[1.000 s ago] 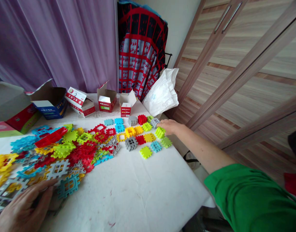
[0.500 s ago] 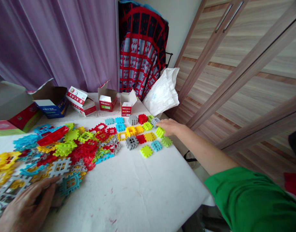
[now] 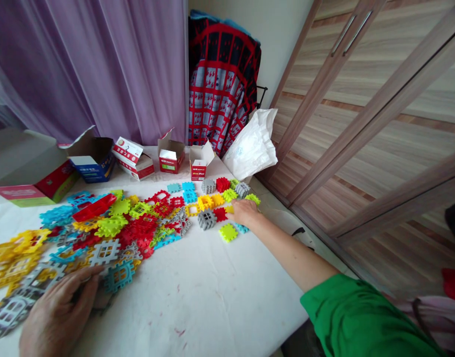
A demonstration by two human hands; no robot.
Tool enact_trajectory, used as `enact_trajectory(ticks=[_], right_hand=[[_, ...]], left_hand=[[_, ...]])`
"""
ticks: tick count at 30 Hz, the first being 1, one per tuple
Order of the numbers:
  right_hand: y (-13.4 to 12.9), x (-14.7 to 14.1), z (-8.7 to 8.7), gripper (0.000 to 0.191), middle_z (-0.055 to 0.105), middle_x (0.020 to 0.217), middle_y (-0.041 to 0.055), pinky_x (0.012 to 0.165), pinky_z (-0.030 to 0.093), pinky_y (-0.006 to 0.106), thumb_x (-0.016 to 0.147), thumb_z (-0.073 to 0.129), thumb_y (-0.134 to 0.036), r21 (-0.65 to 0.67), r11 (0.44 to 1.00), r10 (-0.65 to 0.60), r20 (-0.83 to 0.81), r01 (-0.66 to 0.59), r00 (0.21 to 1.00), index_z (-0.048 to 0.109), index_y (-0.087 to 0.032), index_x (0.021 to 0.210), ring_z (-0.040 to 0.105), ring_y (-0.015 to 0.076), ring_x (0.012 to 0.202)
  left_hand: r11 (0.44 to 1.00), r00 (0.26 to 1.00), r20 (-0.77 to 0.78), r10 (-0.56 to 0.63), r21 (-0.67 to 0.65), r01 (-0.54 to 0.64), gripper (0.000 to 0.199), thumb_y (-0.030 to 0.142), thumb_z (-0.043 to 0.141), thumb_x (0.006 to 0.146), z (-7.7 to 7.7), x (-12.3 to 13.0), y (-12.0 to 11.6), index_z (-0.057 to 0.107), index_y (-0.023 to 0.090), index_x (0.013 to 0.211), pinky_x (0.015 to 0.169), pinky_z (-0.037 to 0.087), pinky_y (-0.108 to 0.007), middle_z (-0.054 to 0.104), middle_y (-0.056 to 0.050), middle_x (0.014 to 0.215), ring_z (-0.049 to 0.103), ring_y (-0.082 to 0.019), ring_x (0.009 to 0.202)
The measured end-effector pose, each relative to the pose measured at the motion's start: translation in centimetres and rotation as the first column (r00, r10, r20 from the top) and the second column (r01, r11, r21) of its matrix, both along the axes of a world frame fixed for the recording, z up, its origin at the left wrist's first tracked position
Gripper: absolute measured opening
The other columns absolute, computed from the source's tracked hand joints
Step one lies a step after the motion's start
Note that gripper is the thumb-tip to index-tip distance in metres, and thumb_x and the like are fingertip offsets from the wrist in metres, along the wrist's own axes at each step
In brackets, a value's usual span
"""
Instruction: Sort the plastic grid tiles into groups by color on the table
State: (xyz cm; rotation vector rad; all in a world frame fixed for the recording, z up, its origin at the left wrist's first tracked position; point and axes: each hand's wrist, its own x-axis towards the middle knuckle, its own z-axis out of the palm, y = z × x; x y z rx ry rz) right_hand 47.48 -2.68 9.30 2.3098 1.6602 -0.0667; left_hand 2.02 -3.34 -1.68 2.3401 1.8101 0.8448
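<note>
My left hand (image 3: 64,307) rests at the near edge of a mixed pile of toothed plastic tiles, its fingers curled beside a grey window tile (image 3: 104,252) and a teal tile (image 3: 119,275); what they hold, if anything, is hidden. My right hand (image 3: 244,212) reaches over the sorted pieces, fingertips on a yellow tile (image 3: 229,209). Around it lie a red tile (image 3: 220,214), a lime tile (image 3: 228,232), a partly covered blue tile (image 3: 242,228) and a grey stack (image 3: 207,219). Farther back is a red stack (image 3: 222,185).
Open cardboard boxes line the back: a large red-green one (image 3: 34,191), a blue one (image 3: 91,171) and smaller red-white ones (image 3: 171,162). A white plastic bag (image 3: 252,148) leans at the table's back right corner. A wooden wardrobe (image 3: 361,124) stands to the right.
My right hand has moved left and nearer, from the grey and lime pieces at the right end to the yellow tile. My left hand stays by the pile. The view has shifted slightly.
</note>
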Motion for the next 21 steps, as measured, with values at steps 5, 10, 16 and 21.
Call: enact_trajectory(ticks=[5,10,16,21], right_hand=[[-0.1,0.2,0.5,0.041,0.072,0.118,0.013,0.084,0.05,0.031,0.088,0.059,-0.046,-0.033,0.999,-0.013,0.001,0.013,1.0,0.067,-0.02,0.118,0.067,0.0258,0.11],[-0.1,0.4,0.5,0.035,0.072,0.119,0.0136,0.086,0.051,0.032,0.088,0.06,-0.038,-0.054,0.998,-0.011,-0.008,0.01,1.0,0.07,-0.019,0.115,0.066,0.0271,0.111],[0.1,0.8,0.2,0.036,0.072,0.119,0.0128,0.086,0.051,0.031,0.089,0.059,-0.038,-0.056,0.998,-0.023,-0.018,0.022,1.0,0.069,-0.019,0.117,0.067,0.0267,0.11],[0.2,1.0,-0.2,0.044,0.07,0.121,0.014,0.086,0.051,0.032,0.084,0.065,-0.044,-0.059,0.998,-0.031,-0.026,0.03,0.999,0.066,-0.019,0.121,0.066,0.0282,0.111]], left_hand=[[0.998,0.999,0.037,-0.022,-0.06,0.024,0.04,0.052,0.043,0.086,-0.5,-0.3,0.1,0.07,0.029,0.106,0.077,0.055,-0.033,0.076,-0.004,0.1,0.071,-0.023,0.09],[0.998,1.0,0.027,-0.009,-0.06,0.01,0.042,0.053,0.042,0.086,0.0,0.0,0.0,0.071,0.029,0.103,0.076,0.055,-0.034,0.076,-0.004,0.099,0.071,-0.024,0.087],[0.997,0.999,0.053,0.001,-0.072,0.003,0.042,0.053,0.043,0.083,0.3,0.3,-0.1,0.071,0.029,0.102,0.076,0.055,-0.034,0.077,-0.004,0.098,0.072,-0.024,0.085],[0.997,0.997,0.071,0.004,-0.08,0.001,0.042,0.054,0.044,0.081,1.3,0.8,-0.5,0.072,0.028,0.099,0.08,0.054,-0.035,0.077,-0.004,0.096,0.071,-0.025,0.083]])
